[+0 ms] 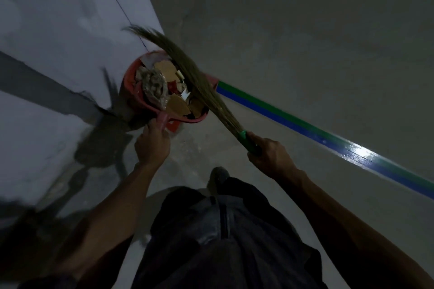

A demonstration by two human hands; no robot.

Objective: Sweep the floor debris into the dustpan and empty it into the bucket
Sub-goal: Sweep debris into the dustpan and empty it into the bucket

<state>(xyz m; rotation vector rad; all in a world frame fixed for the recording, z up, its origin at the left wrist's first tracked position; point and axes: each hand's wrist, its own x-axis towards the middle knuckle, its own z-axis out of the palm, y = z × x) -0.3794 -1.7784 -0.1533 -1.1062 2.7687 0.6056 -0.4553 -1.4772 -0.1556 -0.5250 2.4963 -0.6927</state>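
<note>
The person stands over a red bucket [131, 91] set on the grey floor [305, 30] close against the pale wall [58, 19]. The left hand [152, 145] is curled round a pinkish-red handle [162, 120] at the near rim, which looks like the handle of the dustpan [174, 126]; only a red edge of the pan shows below the rim, and I cannot tell pan from bucket beyond that. The right hand [270, 155] grips the green handle [246, 139] of a straw broom [187, 68], fingers wrapped tight about it. The bristles slant up and away from that hand, lying across the right side of the bucket's mouth, their tips fanning out past the far rim toward the wall. The debris [164, 87] sits heaped inside the bucket: tan cardboard-like pieces, a crumpled clear wrapper, white scraps and darker bits. A green and blue stripe [305, 131] runs along the floor from just right of the bucket off to the right edge, with a bright glare on it. Dark trousers [223, 230] and one shoe [218, 175] show below, between the two forearms. The broom's shadow falls on the wall to the left.
</note>
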